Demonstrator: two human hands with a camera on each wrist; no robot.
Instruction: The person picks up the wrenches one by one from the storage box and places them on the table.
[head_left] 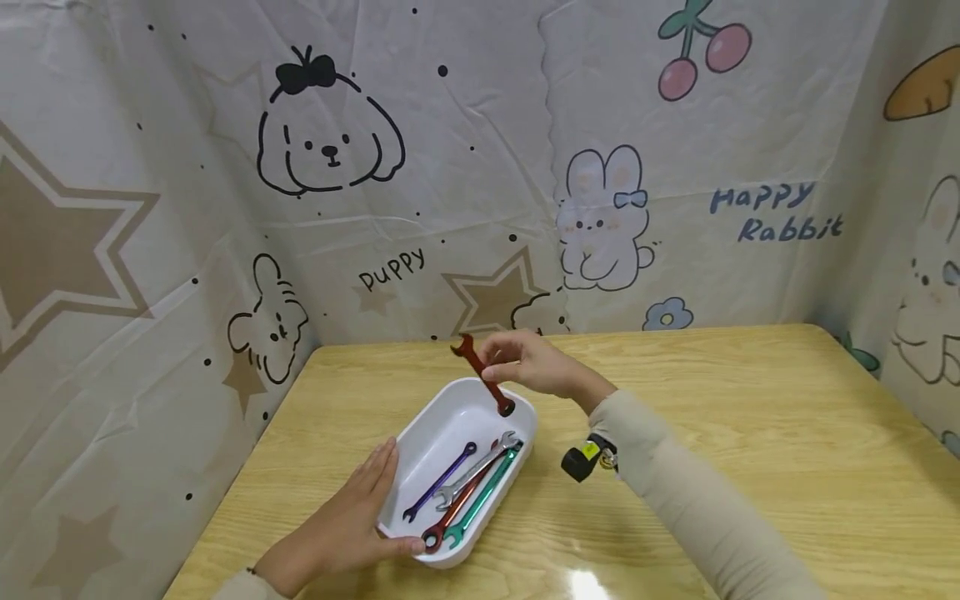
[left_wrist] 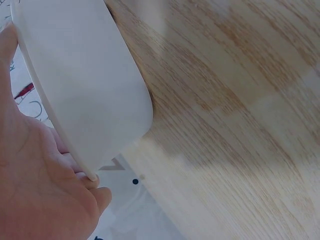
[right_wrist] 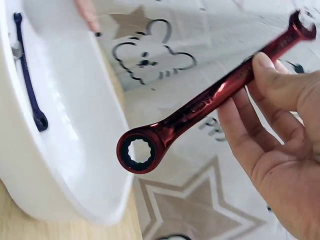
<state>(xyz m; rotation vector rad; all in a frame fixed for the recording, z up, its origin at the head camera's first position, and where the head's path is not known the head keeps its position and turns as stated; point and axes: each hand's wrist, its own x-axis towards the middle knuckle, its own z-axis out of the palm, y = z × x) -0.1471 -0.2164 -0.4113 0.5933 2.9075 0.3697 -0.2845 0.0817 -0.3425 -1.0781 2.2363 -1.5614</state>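
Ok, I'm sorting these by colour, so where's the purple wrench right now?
In the head view, the purple wrench lies inside the white tray, between the silver wrench and the left wall, beside the left hand.

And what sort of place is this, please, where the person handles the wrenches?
Probably an indoor tabletop work corner, screened off with cloth: a cream, cartoon-printed fabric backdrop hangs behind a pale yellow wood-grain table, and a white rounded rectangular tray holds shiny multicoloured metal wrenches.
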